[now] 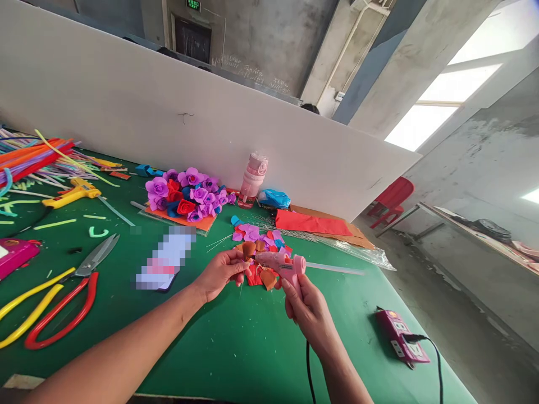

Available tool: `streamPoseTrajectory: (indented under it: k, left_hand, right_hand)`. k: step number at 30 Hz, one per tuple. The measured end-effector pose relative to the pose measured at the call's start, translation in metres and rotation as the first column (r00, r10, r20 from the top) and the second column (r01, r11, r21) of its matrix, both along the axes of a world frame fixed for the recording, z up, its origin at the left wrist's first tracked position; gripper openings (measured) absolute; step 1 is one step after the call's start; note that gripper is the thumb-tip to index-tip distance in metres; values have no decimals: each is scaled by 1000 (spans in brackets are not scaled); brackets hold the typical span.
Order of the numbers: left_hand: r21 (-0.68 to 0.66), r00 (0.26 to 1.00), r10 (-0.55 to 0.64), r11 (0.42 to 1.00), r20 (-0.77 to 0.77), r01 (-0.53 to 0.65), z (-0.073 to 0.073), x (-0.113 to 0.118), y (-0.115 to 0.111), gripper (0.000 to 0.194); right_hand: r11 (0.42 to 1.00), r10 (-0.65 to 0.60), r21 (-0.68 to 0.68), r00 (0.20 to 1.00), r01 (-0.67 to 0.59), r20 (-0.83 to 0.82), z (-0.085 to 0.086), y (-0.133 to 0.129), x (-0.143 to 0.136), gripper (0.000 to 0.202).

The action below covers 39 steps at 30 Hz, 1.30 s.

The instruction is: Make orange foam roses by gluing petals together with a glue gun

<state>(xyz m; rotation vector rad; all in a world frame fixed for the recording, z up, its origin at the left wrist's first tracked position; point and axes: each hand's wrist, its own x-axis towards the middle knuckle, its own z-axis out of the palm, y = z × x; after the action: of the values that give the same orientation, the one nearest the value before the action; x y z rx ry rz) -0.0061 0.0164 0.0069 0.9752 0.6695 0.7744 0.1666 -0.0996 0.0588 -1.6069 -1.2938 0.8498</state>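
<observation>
My right hand (pixel 306 307) is wrapped round the handle of a pink hot glue gun (pixel 273 261). A clear glue stick (pixel 334 268) sticks out of the gun's back end, and its nozzle points left. In a pinch, my left hand (pixel 225 273) holds a small brown paper flower (pixel 249 249) right at the nozzle tip. A thin wire seems to hang below those fingers. Beneath and behind both hands lies a loose pile of purple, red, blue and brown paper petals (pixel 251 232). Whether the nozzle touches the brown paper, I cannot tell.
Finished paper roses (pixel 197 193) lie behind, beside a pink bottle (pixel 254 179). Large scissors (pixel 86 275), a phone (pixel 166 258) and a yellow glue gun (pixel 78 193) are leftward. Red paper (pixel 311 223) lies behind right; a power strip (pixel 402 335) with a cord sits near the right edge.
</observation>
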Motion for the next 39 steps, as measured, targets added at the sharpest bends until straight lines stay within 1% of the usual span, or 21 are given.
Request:
streamPoseTrajectory:
  k: [2, 9, 19, 25, 31, 39]
  left_hand:
    - [3, 1000, 0, 1000, -3, 0, 0, 0, 0, 31]
    - [20, 1000, 7, 1000, -9, -7, 6, 0, -2, 34]
    - [26, 1000, -1, 1000, -14, 2, 4, 0, -2, 32]
    - [19, 1000, 5, 1000, -17, -4, 5, 0, -2, 30]
    - [24, 1000, 0, 1000, -19, 1, 6, 0, -2, 32]
    - [25, 1000, 2, 1000, -24, -1, 6, 0, -2, 33]
  right_hand:
    - [1000, -14, 2, 1000, 14, -13, 2, -1, -2, 39]
    - [1000, 14, -14, 998, -15, -61, 3, -1, -3, 41]
    - [1000, 15, -11, 997, -16, -77, 3, -1, -4, 40]
    - [1000, -14, -6, 998, 13, -64, 2, -2, -4, 39]
    - [1000, 14, -21, 997, -16, -81, 4, -3, -5, 39]
    - [1000, 19, -23, 996, -21, -87, 5, -2, -7, 39]
